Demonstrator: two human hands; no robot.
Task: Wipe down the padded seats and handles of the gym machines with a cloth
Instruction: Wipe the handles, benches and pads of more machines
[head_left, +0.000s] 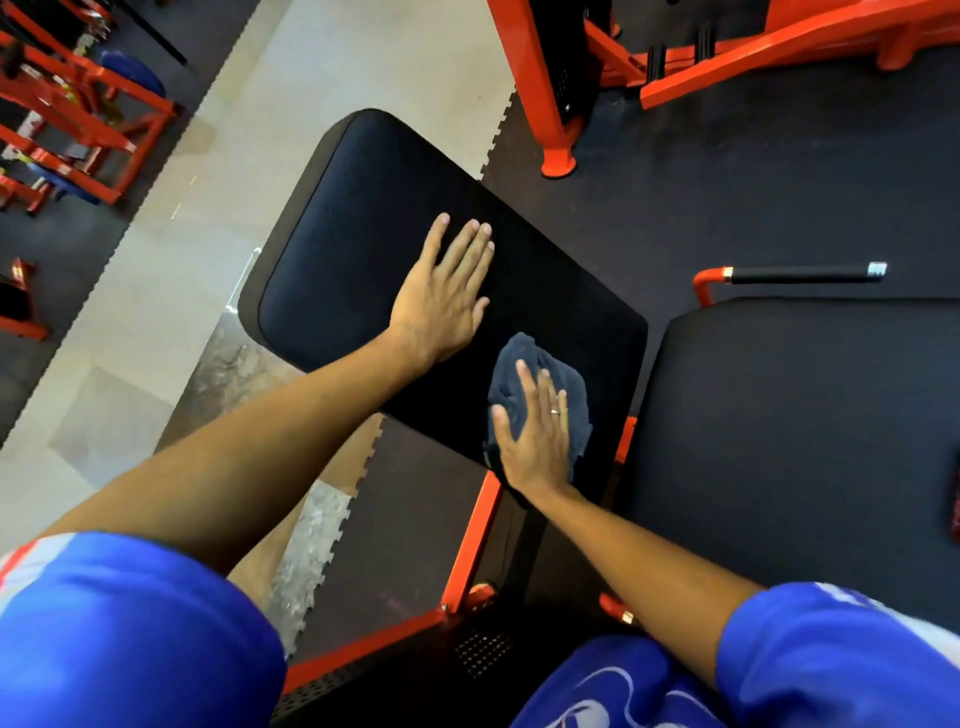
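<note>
A black padded seat (353, 218) on an orange machine frame fills the middle of the view. My left hand (444, 293) lies flat on the pad, fingers spread, holding nothing. My right hand (535, 431) presses flat on a crumpled dark blue cloth (524, 358) at the pad's near right corner. A second black pad (805, 415) sits to the right. Beyond it a black-gripped handle (800, 274) sticks out from an orange bracket.
The orange frame bar (470, 545) runs below the seat toward me. An orange machine post (540, 93) stands on black rubber flooring at the back. Orange racks with weight plates (78, 114) line the far left. A pale tiled strip (171, 249) crosses the floor.
</note>
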